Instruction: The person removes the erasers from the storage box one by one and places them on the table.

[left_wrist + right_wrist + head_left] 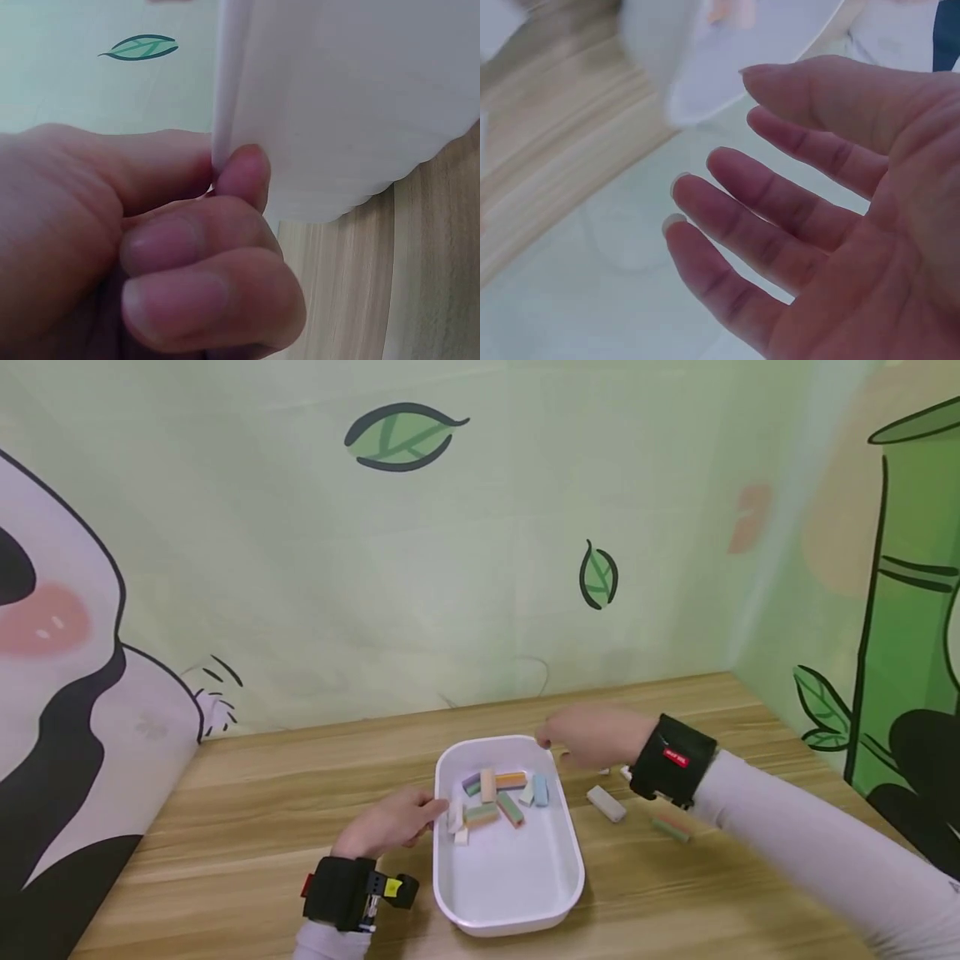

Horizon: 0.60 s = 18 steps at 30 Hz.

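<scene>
A white plastic tray (510, 885) with rounded corners stands on the wooden table, several small pastel blocks (511, 810) lying loose toward its far end. My left hand (393, 821) pinches the tray's left rim between thumb and forefinger, the other fingers curled below, as the left wrist view shows. Above the far right corner of the tray is my right hand (600, 733). Its palm holds nothing in the right wrist view, and the fingers (765, 195) are spread and loosely bent beside the tray's wall (656, 52).
Right of the tray, a white block (606, 803) and a green and orange block (671, 829) lie on the table (285, 793); more white pieces show partly behind the right wrist. A printed cloth (487, 568) with leaves hangs along the table's back edge.
</scene>
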{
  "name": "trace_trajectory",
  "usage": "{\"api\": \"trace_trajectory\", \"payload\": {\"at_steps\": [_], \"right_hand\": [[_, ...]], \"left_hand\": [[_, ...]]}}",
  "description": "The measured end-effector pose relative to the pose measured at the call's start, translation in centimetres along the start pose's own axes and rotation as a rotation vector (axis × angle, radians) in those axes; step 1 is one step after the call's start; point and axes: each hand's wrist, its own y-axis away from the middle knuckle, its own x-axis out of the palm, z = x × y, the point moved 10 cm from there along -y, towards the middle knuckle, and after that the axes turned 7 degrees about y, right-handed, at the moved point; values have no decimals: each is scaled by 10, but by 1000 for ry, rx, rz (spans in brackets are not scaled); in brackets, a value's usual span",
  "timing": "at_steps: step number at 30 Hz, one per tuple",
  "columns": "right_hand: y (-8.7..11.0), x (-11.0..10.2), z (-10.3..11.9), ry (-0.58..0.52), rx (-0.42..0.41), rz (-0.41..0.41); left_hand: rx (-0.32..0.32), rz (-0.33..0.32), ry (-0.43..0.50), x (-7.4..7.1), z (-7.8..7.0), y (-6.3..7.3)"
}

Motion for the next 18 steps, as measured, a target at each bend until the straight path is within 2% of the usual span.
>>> {"api": "trace_trajectory", "payload": {"at_steps": [4,12,15,18], "right_hand": [[-18,5,24,36,-30,40],[-37,23,50,69,-67,90],[-42,29,62,120,-102,84],[-46,34,72,184,-102,96]], "left_hand": [[8,-1,0,1,-2,0],[6,1,5,0,1,-1],[7,0,5,0,1,0],[19,2,3,-1,-1,1]]}}
